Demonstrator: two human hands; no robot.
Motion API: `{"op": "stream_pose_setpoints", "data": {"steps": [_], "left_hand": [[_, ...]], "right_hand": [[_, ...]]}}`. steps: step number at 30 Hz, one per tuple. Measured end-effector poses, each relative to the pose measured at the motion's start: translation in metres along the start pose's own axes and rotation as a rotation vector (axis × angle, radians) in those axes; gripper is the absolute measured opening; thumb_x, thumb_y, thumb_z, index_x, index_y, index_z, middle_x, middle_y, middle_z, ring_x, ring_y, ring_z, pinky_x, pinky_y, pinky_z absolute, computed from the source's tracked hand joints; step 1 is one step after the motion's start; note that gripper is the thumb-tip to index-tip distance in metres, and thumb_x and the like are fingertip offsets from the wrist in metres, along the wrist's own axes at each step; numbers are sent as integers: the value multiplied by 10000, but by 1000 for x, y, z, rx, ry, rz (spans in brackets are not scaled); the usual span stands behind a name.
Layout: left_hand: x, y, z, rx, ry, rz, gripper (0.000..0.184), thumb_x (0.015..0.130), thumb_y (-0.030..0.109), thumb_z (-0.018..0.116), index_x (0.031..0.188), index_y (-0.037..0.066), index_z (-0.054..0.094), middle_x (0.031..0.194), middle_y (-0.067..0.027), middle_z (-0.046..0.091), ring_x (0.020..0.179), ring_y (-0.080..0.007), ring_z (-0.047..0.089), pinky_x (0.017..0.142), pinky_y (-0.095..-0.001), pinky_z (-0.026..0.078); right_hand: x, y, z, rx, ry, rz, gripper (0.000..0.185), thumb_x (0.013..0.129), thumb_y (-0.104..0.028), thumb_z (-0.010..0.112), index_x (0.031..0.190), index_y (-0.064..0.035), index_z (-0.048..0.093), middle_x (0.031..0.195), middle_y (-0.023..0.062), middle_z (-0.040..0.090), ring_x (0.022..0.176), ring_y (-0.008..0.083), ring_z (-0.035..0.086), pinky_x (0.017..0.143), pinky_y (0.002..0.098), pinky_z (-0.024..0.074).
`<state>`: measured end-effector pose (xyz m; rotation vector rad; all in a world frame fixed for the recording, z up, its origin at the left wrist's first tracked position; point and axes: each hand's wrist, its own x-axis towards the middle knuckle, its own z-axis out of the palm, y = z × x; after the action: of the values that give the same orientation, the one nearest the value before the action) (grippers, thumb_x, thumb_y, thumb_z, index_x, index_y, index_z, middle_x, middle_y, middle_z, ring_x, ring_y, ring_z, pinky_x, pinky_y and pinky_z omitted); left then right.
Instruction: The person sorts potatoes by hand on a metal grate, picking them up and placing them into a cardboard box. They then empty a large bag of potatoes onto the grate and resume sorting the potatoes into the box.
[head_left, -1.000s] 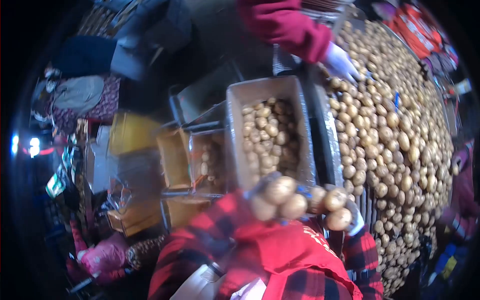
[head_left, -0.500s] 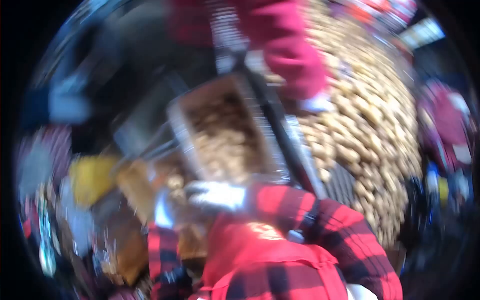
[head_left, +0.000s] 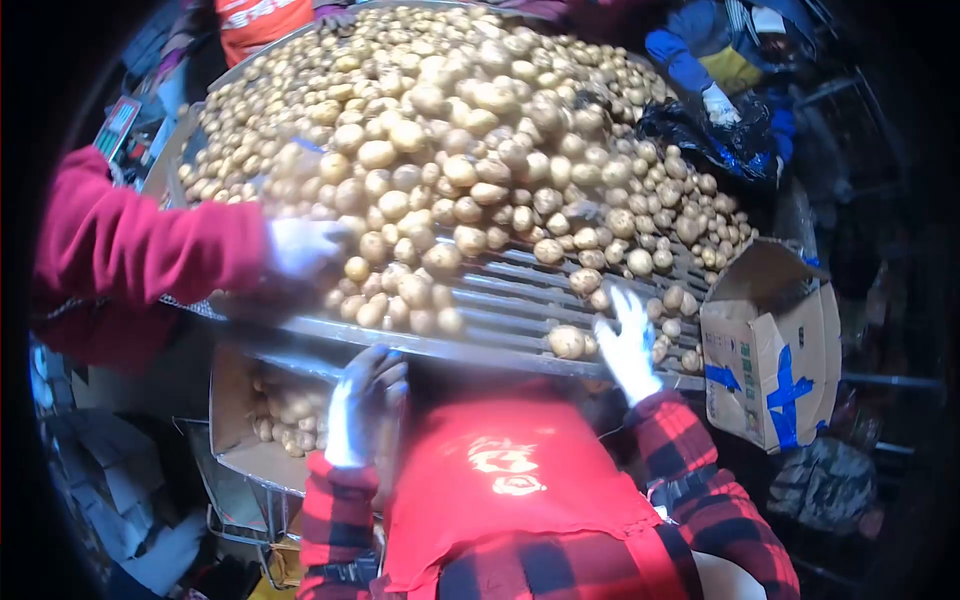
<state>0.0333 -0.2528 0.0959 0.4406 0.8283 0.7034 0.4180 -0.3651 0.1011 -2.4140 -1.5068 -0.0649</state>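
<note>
My right hand (head_left: 630,345), in a white glove, reaches over the front edge of a slatted metal table (head_left: 510,300). Its fingers are spread beside a few loose potatoes (head_left: 567,342), with no potato in its grasp. My left hand (head_left: 366,400), in a white glove with dark fingers, is at the table's front edge, fingers loosely extended and nothing visible in them. Close to it on the left, below table height, stands a cardboard box (head_left: 232,415) partly filled with potatoes. A large heap of potatoes (head_left: 460,170) covers most of the table.
A co-worker's gloved hand (head_left: 303,247) with a magenta sleeve works in the heap at left. A taped cardboard box (head_left: 770,350) stands at the table's right end. Another person (head_left: 720,100) is near a black plastic bag (head_left: 715,140) at back right.
The view has swung from the potato-filled box to the slatted table. My hands, earlier close together near that box, are now apart, the right one over the slats.
</note>
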Motion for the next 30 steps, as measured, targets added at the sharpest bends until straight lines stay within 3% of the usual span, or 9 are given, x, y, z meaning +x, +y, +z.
{"op": "stream_pose_setpoints", "data": {"steps": [6,11,15,17,20,23,26,28,30], "left_hand": [[64,-63,90,44,-515,-184,587,984,450,576,1430,93,444,1410,-111,520,1255,-246,553,1040,-396,474],[92,-82,125,-484,-255,-736,451,944,466,625,1295,191,563,1371,-145,569,1195,-402,598,987,-568,496],[89,-81,110,-555,-69,-773,340,964,379,622,1103,70,650,1226,-140,639,1143,-316,605,901,-476,544],[88,-83,100,-516,-170,-735,324,963,348,625,1119,64,646,1239,-132,629,1141,-300,592,940,-455,520],[104,-91,86,-127,-395,-538,413,956,316,630,1285,77,562,1330,-133,570,1182,-299,560,973,-462,490],[111,-62,111,279,-706,-397,736,948,262,626,1554,122,233,1531,-136,377,1252,-291,506,1008,-474,456],[136,-80,73,203,-636,-567,733,946,232,623,1557,139,229,1510,-141,410,1212,-276,536,992,-438,474],[170,-95,50,192,-682,-858,708,953,220,615,1553,158,245,1460,-160,468,1147,-266,575,945,-391,503],[153,-82,95,170,-727,-725,544,969,188,596,1443,98,345,1394,-161,490,1130,-259,570,951,-380,490]], "right_hand": [[78,33,76,-208,-321,-385,463,777,-117,622,1235,-180,634,1252,92,605,1004,311,603,868,456,457],[51,-6,24,623,-353,-299,513,835,-151,632,1338,-81,560,1306,161,578,1117,375,590,962,469,475],[7,-14,-11,318,-321,-244,559,862,-274,652,1379,-101,530,1274,169,584,1052,325,627,894,458,511],[-2,-17,12,3,-733,-62,516,869,-302,638,1334,-90,564,1144,140,632,1030,294,634,851,421,528],[21,-28,22,-113,-711,-257,475,890,-352,627,1252,-44,606,1083,146,665,1036,284,647,851,409,531],[45,-8,7,707,-770,352,538,960,-434,591,1275,2,589,1283,224,615,1206,429,562,979,479,477],[46,-12,-3,822,-654,-33,467,948,-264,623,1343,-27,547,1361,209,568,1246,363,552,1053,424,433],[76,-1,3,576,-311,-229,496,883,-171,655,1348,-39,544,1325,200,574,1271,352,529,1072,441,422],[139,9,-11,137,-233,25,475,864,-215,632,1331,-159,567,1372,164,505,1204,394,512,969,493,460]]}}
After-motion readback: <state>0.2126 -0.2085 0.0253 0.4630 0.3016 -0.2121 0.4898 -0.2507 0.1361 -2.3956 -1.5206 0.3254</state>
